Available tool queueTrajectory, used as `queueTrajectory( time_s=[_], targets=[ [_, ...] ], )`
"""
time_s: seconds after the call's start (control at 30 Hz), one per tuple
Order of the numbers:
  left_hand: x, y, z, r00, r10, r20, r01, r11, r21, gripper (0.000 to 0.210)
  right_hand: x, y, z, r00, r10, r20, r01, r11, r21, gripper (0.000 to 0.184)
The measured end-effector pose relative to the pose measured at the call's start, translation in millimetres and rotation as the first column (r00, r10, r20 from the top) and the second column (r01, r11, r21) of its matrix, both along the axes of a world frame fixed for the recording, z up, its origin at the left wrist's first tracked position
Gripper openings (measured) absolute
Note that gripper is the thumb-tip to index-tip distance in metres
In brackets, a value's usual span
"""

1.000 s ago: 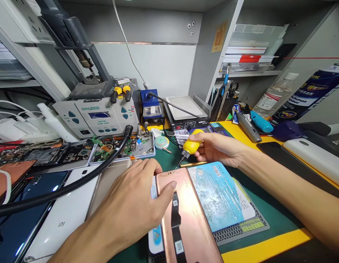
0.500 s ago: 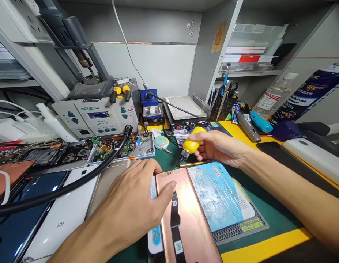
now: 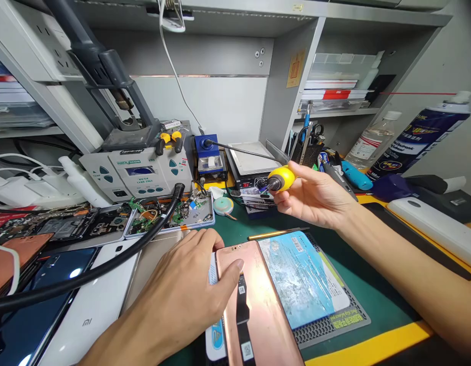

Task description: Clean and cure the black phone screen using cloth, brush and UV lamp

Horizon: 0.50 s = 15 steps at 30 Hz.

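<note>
My left hand (image 3: pixel 182 295) grips the top left edge of a rose-gold phone panel (image 3: pixel 263 300), its thumb lying on the surface. A black flex cable (image 3: pixel 242 307) runs down the panel. In my right hand (image 3: pixel 315 195) is a small screwdriver (image 3: pixel 283 179) with a bulbous yellow handle and dark collar, held above the mat and apart from the panel. Its tip points towards me and is hard to make out. Under the panel lies a worn blue-and-white sheet (image 3: pixel 300 279) on a grey honeycomb pad (image 3: pixel 357 305). A thin gold tool (image 3: pixel 273 234) rests behind the panel.
A thick black hose (image 3: pixel 105 264) crosses phones at left, including a white one (image 3: pixel 94 305). Behind are a tray of circuit boards (image 3: pixel 195 218), a solder-wick reel (image 3: pixel 223 205), a hot-air station (image 3: pixel 142 175) and a heating plate (image 3: pixel 254 157). Spray can (image 3: pixel 418 134) stands right.
My right hand has lifted the screwdriver up and to the right, away from the panel's top edge, and turned it. My left hand stays on the panel. The view has tilted up slightly.
</note>
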<state>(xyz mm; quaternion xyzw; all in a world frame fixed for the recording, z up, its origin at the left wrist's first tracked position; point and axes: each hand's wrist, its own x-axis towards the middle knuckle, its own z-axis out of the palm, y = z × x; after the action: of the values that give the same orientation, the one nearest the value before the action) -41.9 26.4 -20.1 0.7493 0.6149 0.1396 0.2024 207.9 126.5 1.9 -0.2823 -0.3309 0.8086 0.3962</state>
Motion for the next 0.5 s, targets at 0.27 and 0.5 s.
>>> queueTrajectory(
  time_s=[0.27,0.5],
  targets=[
    [0.3,-1.9,-2.1,1.0,-0.001,-0.007,0.001,1.0,-0.008,0.019,25.7,1.2,20.5,0.965,-0.147,-0.217,0.182,0.971,0.155,0.022],
    [0.4,2.5,-5.9,0.999,-0.034,-0.034,0.034,0.999,0.011,0.021,58.4,20.3,26.0,0.91,-0.408,-0.077,0.41,0.855,0.318,0.025]
  ],
)
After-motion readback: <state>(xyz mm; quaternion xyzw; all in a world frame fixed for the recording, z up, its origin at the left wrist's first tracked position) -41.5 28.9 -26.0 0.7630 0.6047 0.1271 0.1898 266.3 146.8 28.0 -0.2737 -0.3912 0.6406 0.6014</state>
